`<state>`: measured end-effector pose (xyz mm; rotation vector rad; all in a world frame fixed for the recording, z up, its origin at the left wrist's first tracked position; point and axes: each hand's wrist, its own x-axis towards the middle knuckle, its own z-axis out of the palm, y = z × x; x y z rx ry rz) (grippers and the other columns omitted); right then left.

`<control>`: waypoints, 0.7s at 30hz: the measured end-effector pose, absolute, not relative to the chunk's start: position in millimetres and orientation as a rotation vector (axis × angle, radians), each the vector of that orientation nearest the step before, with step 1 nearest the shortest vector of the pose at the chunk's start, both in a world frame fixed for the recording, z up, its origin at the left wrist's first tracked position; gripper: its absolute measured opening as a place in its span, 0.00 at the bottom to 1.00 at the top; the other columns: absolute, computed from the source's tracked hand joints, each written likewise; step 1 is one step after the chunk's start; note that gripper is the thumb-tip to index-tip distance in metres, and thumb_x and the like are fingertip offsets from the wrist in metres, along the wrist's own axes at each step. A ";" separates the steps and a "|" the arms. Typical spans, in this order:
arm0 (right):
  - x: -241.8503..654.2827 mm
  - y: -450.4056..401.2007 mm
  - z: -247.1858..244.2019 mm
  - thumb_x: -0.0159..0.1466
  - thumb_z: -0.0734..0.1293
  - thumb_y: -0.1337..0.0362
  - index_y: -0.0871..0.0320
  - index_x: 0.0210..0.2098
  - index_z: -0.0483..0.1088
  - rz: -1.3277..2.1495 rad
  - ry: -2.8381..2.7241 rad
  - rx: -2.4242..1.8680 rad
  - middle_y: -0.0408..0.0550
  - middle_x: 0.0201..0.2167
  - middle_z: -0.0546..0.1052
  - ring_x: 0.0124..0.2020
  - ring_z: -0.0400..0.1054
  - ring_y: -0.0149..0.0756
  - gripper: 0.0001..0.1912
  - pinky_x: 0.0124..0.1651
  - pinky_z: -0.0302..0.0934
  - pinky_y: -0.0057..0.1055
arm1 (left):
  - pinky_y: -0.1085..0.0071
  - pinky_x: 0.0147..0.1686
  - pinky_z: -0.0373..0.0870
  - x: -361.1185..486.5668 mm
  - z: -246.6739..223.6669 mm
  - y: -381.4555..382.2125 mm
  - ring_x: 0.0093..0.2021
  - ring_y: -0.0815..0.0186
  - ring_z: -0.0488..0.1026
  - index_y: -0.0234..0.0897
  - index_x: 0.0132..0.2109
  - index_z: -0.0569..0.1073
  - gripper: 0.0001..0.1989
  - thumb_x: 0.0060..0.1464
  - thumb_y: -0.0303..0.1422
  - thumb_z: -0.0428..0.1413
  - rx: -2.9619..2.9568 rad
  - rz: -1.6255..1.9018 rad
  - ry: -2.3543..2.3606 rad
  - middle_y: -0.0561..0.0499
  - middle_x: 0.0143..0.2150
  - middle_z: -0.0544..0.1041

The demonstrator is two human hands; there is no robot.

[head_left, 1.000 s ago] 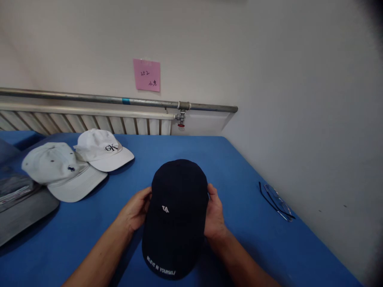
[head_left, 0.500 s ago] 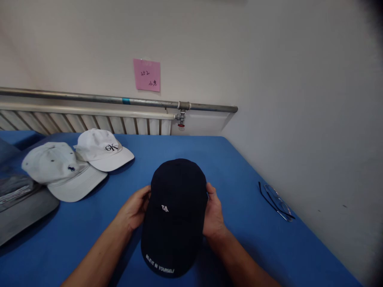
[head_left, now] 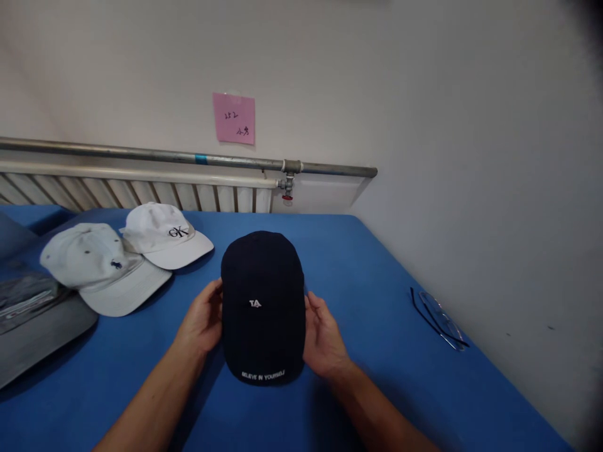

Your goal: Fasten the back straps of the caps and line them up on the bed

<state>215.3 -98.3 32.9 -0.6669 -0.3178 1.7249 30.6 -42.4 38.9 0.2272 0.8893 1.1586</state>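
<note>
The person's left hand (head_left: 202, 317) and right hand (head_left: 325, 336) are showing uncovered from the visible fingers down to the wrists, which are narrowing before the equally bare left forearm (head_left: 153, 398) and right forearm (head_left: 377, 402), both smoothly rounded and both running out of view at the lower edge.

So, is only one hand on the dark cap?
No, the left hand and the right hand grip the dark cap from opposite sides.

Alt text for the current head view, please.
Two bare hands, left and right, hold a dark cap by its sides above a blue surface; three paler caps lie left, eyeglasses right.
</note>
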 end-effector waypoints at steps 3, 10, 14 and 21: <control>212.5 -98.8 33.8 0.61 0.66 0.55 0.56 0.42 0.77 1.747 -0.319 -0.718 0.45 0.42 0.82 0.52 0.71 0.38 0.15 0.60 0.57 0.35 | 0.75 0.24 0.70 30.8 43.2 -43.0 0.19 0.70 0.72 0.36 0.29 0.73 0.08 0.56 0.26 0.54 0.217 1.197 0.870 0.54 0.21 0.76; 214.1 -94.7 27.4 0.64 0.63 0.57 0.58 0.46 0.76 1.747 -0.257 -0.808 0.47 0.43 0.82 0.46 0.74 0.38 0.17 0.56 0.60 0.35 | 0.75 0.23 0.73 36.7 52.6 -50.7 0.21 0.68 0.76 0.34 0.30 0.77 0.15 0.60 0.25 0.48 0.199 1.189 0.820 0.50 0.25 0.80; 215.8 -93.1 23.6 0.63 0.62 0.58 0.60 0.44 0.77 1.744 -0.245 -0.855 0.47 0.41 0.82 0.43 0.75 0.38 0.16 0.55 0.61 0.35 | 0.72 0.29 0.77 35.9 56.2 -54.9 0.26 0.64 0.79 0.32 0.33 0.79 0.15 0.59 0.25 0.48 0.161 1.165 0.754 0.46 0.28 0.82; 215.7 -92.8 16.8 0.59 0.65 0.59 0.58 0.38 0.77 1.773 -0.285 -0.931 0.46 0.37 0.82 0.40 0.74 0.38 0.12 0.50 0.62 0.35 | 0.71 0.28 0.79 35.6 65.3 -62.0 0.27 0.62 0.81 0.33 0.30 0.79 0.13 0.54 0.19 0.51 0.162 1.220 0.741 0.46 0.29 0.83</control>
